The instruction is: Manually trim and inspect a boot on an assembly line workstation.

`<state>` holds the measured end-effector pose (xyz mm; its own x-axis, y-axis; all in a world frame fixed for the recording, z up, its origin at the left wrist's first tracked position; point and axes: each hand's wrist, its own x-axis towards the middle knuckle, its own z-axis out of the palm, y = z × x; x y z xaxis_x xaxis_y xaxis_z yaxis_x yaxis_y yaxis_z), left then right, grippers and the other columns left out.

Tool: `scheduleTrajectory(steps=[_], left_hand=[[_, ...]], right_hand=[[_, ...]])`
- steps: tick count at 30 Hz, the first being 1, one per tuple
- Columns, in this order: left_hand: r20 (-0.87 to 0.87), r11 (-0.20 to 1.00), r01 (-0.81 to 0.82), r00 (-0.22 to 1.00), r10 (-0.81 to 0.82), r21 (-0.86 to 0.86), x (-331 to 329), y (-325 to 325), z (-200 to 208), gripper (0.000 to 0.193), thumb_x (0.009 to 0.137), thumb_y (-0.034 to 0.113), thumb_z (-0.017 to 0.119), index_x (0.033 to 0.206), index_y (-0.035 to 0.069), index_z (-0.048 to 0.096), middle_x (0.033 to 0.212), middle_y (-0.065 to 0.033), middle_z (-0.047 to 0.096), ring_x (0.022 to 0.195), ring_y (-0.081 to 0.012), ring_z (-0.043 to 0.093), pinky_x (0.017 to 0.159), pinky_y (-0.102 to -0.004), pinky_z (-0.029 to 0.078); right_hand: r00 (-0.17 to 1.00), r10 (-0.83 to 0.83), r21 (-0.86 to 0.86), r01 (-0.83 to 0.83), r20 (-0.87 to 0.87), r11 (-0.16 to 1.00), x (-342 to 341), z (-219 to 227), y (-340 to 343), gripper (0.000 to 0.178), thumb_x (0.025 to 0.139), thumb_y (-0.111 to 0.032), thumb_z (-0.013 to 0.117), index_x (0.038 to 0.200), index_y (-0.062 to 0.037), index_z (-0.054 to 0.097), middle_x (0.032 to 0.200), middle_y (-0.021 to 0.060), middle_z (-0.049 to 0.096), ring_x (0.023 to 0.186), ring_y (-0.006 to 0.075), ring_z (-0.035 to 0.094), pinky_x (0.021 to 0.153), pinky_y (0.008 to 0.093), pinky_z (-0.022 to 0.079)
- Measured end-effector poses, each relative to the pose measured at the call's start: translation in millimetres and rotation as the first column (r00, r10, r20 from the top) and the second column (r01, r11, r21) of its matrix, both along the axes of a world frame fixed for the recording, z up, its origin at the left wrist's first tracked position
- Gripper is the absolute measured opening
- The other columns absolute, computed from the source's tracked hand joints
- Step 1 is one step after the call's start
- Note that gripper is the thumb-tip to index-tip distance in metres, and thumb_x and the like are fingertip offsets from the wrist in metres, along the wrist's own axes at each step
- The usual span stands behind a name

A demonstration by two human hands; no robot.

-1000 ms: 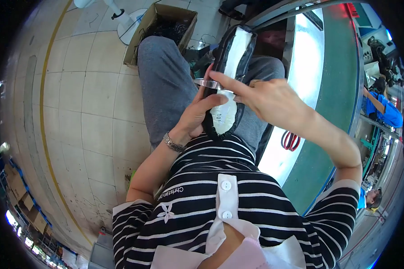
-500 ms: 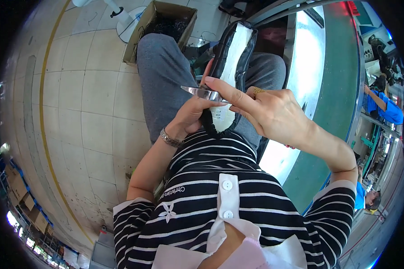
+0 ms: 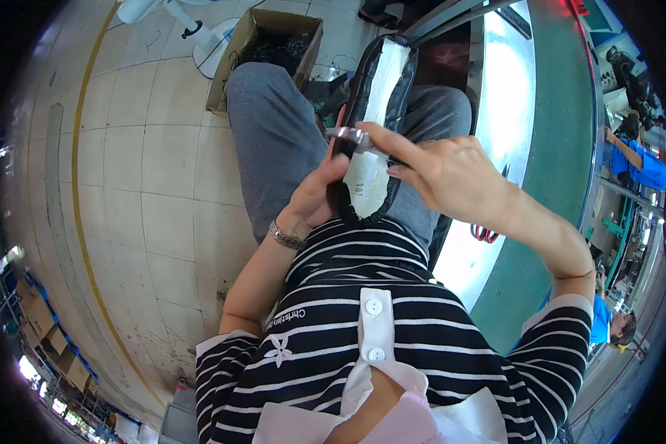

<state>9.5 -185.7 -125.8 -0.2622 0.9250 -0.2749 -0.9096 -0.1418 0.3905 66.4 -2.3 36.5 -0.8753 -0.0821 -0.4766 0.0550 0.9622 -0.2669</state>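
A black shoe upper (image 3: 359, 89) with a white insole (image 3: 378, 100) is held sole side up above my lap. Its gathered black edge curls round the insole. My left hand (image 3: 315, 189) grips its left side near the end closest to me, thumb along the edge and some fingers hidden beneath. In my right hand (image 3: 451, 174) is a shiny metal knife (image 3: 348, 135), its blade pointing left across the shoe's left edge. My index finger lies along the knife, and its handle is mostly hidden by my fingers.
A cardboard box (image 3: 218, 92) of black scraps sits on the tiled floor beyond my left knee. At right runs a metal ledge (image 3: 499, 111) beside a green work surface (image 3: 551, 148). Red looped handles (image 3: 485, 234) show near my right forearm. Blue-clad people are at far right.
The knife has shifted right and slightly farther from me, and its blade has turned. My left thumb now lies on the shoe's edge, below the blade. More of the red handles shows.
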Motion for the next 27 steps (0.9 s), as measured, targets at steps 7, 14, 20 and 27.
scheduleTrajectory(steps=[7, 14, 20, 27], left_hand=[[0.311, 0.994, -0.064, 0.950, 0.032, 0.092, 11.0, -10.0, -1.1, 0.064, 0.097, 0.054, 0.035, 0.135, 0.003, 0.043, 0.131, -0.0129, 0.053, 0.118, -0.0271, 0.053, 0.102, -0.0433, 0.039], [-0.085, 0.977, -0.184, 0.981, 0.175, -0.107, 13.8, 2.9, 33.1, 0.063, 0.098, 0.042, 0.045, 0.150, 0.017, 0.019, 0.145, -0.0111, 0.036, 0.129, -0.0214, 0.042, 0.108, -0.0375, 0.033], [-0.323, 0.908, -0.340, 0.912, 0.254, -0.245, 32.7, -0.9, 7.1, 0.061, 0.098, 0.029, 0.049, 0.150, 0.015, 0.018, 0.136, -0.0074, 0.043, 0.122, -0.0160, 0.045, 0.103, -0.0334, 0.036], [-0.369, 0.969, -0.148, 0.927, 0.066, -0.199, 22.4, -1.0, 10.0, 0.091, 0.080, 0.002, 0.072, 0.149, 0.015, 0.014, 0.130, -0.0095, 0.047, 0.115, -0.0179, 0.051, 0.095, -0.0326, 0.046]], right_hand=[[0.785, -0.194, -0.473, 0.529, 0.589, 0.704, 30.1, -4.6, 11.6, 0.062, 0.095, -0.022, 0.054, 0.147, -0.0155, 0.023, 0.083, 0.0099, 0.065, 0.069, 0.0180, 0.065, 0.062, 0.0316, 0.052], [0.976, -0.100, -0.257, 0.149, 0.193, 0.955, 30.2, 3.9, -1.3, 0.057, 0.091, -0.019, 0.057, 0.142, -0.0132, 0.032, 0.058, 0.0157, 0.058, 0.054, 0.0328, 0.060, 0.051, 0.0409, 0.047], [0.971, 0.155, -0.129, -0.180, -0.180, 0.975, 11.2, 40.1, -9.2, 0.063, 0.089, -0.013, 0.054, 0.146, -0.0171, 0.029, 0.051, 0.0087, 0.055, 0.043, 0.0240, 0.059, 0.040, 0.0320, 0.047], [0.949, 0.301, 0.172, -0.282, -0.097, 0.944, 8.0, -5.5, -15.7, 0.068, 0.087, -0.008, 0.049, 0.149, -0.0223, 0.025, 0.058, 0.0022, 0.052, 0.041, 0.0065, 0.050, 0.032, 0.0242, 0.037]])
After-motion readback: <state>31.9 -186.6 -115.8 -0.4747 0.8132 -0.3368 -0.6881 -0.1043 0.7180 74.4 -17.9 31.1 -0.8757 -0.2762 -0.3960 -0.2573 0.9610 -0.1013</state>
